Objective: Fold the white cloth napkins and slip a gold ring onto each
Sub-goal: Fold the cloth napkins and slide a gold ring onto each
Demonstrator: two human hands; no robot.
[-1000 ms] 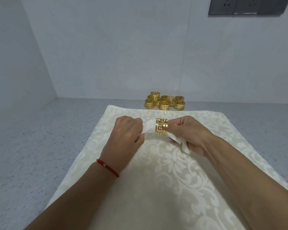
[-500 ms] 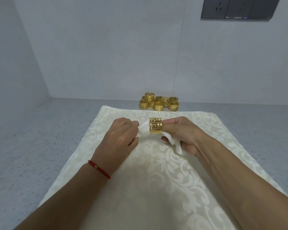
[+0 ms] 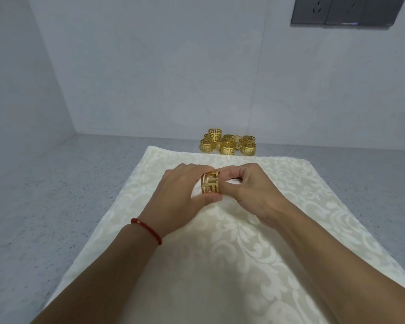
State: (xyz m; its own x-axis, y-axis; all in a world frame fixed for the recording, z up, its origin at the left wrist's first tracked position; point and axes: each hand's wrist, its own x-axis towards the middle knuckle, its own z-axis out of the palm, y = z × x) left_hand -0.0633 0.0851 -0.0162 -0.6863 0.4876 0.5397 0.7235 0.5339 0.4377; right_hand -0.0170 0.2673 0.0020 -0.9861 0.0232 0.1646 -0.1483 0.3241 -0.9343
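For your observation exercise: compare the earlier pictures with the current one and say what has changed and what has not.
The left hand has closed in on the gold ring and now grips it along with the right hand; the white napkin is almost hidden between them. The pile of spare rings and patterned cloth stayed put.

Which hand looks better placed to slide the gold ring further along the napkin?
Probably the left hand: its thumb and fingers pinch the gold ring. The right hand grips the white napkin beside it.
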